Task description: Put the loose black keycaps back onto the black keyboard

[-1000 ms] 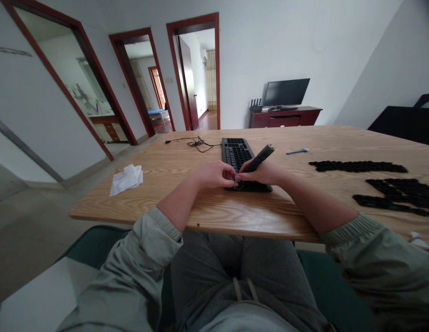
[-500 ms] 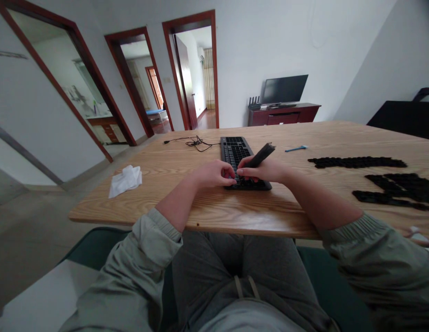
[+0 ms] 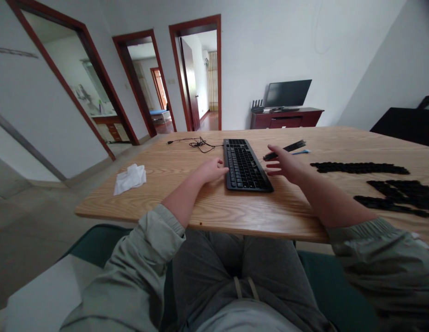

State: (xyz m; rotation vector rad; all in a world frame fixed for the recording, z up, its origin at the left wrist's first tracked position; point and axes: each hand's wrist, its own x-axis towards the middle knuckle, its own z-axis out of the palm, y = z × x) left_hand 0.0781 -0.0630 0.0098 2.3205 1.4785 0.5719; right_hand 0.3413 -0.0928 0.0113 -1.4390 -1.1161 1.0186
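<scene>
The keyboard (image 3: 244,168) on the surface (image 3: 214,210) now shows its keys. The left hand (image 3: 211,170) waits loosely curled at its left edge, seemingly gripping nothing. The right hand (image 3: 286,165) has swung off to its right, fingers spread; the dark stick-like tool (image 3: 293,147), held over the keys a moment ago, lies just behind, apparently released. Key work looks paused.

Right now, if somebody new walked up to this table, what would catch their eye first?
Probably the black keyboard, lying near the middle of the wooden table, between the left hand and the right hand. Next might come the rows of small black pieces toward the right, then the crumpled white tissue near the left edge, bright against the wood.
</scene>
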